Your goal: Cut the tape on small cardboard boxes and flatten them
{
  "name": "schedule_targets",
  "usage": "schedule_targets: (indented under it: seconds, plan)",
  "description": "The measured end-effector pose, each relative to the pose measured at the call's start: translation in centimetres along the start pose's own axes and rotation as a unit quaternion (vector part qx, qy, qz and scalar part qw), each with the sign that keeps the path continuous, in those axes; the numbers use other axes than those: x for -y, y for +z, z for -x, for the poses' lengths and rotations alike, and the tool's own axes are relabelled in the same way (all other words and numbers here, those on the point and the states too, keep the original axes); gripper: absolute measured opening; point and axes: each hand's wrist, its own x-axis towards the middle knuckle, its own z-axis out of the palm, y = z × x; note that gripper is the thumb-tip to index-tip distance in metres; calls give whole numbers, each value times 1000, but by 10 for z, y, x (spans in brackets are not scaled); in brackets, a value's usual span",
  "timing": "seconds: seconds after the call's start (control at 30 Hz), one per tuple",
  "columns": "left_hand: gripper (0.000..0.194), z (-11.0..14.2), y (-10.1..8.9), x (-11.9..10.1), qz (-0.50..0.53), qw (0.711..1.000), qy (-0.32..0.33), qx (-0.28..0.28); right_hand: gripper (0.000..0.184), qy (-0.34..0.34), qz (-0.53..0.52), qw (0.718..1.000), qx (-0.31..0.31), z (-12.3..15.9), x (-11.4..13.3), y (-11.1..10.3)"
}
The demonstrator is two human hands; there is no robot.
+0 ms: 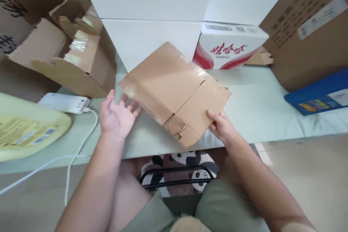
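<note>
A flattened brown cardboard box (165, 83) is held tilted above the light green tabletop, with folded flaps and slots along its near edge and shiny tape on its far right side. My right hand (221, 125) grips its right edge, thumb on top and fingers underneath. At the left, my left hand (118, 116) is open, palm up, with its fingers spread. Its fingertips are close to the box's lower left edge; whether they touch it I cannot tell.
Open cardboard boxes (81, 50) stand at the left, near a white power bank (63, 102) with a cable and a yellow bottle (32, 127). Behind are white panels (152, 40) and a red-and-white carton (231, 47). A blue box (320, 92) lies at the right.
</note>
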Motion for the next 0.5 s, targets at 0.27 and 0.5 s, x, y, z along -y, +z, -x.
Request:
schedule_targets:
  seconds: [0.27,0.5]
  plan:
    - [44,4,3,3,-16,999,-45,4,53,-126,71,931,-335,50,55,-135]
    - [67,-2,23,16,-42,998,-29,-45,30,-146,220,851,-454,-21,122,-234]
